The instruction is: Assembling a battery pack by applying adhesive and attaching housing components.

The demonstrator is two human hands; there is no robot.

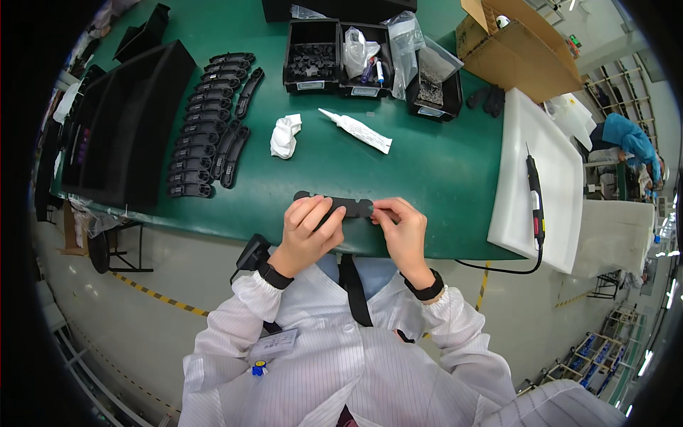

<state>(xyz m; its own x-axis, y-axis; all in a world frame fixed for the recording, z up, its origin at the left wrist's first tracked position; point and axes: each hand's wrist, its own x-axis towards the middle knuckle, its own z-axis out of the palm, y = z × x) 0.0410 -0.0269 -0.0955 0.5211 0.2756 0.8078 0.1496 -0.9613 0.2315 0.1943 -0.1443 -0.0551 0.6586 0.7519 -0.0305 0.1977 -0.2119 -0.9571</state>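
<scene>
a long black part (362,208) held over the green table (455,185)

at the far side sit three black bins. the left bin (329,87) has lots of small black bits. the middle bin (346,87) has a clear bag and two things like pens. the right bin (453,97) sits at a slant, with tiny gray bits in it. a brown box (523,70) stands open at the far right. the white tray (504,188) at the right holds a thin black tool (533,192), and its cord loops past the near edge. at the left is a big black tray (158,121); its inside is too dark to see well. beside it lie curved black pieces (192,151) in a row.

bare green shows between the white tube (364,134) and the hands, and also from the right hand to the white tray. a crumpled tissue (285,136) lies left of the tube.

the long black part is up close to the near edge, between the hands. the left hand (311,225) curls its fingers around the left half. the right hand (403,231) pinches at the right end with thumb and finger.
</scene>
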